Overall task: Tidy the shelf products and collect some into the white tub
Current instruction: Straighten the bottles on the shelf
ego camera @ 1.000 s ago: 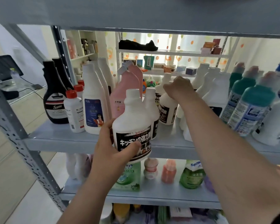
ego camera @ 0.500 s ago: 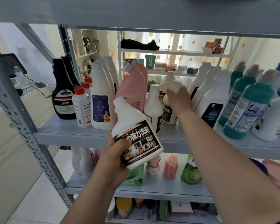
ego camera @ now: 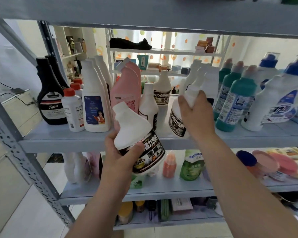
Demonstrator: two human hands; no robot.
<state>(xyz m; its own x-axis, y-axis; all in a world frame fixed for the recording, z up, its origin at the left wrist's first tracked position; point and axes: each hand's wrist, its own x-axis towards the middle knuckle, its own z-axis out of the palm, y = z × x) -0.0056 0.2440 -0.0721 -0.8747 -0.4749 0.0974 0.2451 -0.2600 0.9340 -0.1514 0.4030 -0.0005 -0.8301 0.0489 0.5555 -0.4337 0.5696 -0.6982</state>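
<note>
White plastic with a black label, the cleaner bottle (ego camera: 138,140) tilts in front of the grey shelf board (ego camera: 76,140), clear of it, with the left hand (ego camera: 118,157) wrapped round its body. Above the board's front edge the right hand (ego camera: 194,114) grips a twin bottle (ego camera: 178,119) by the shoulder, tipped. On the board stand a pink bottle (ego camera: 126,90), a dark Sam bottle (ego camera: 50,97) and teal bottles (ego camera: 236,100). Beyond the board a second rack (ego camera: 162,51) stands against a dotted curtain (ego camera: 170,38). Below it are pale floor tiles (ego camera: 41,212).

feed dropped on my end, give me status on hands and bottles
Left hand grips a black-label white bottle, tilted, off the shelf. Right hand grips a second bottle by its neck, tipped, teal bottles close beside. No white tub in view.
</note>
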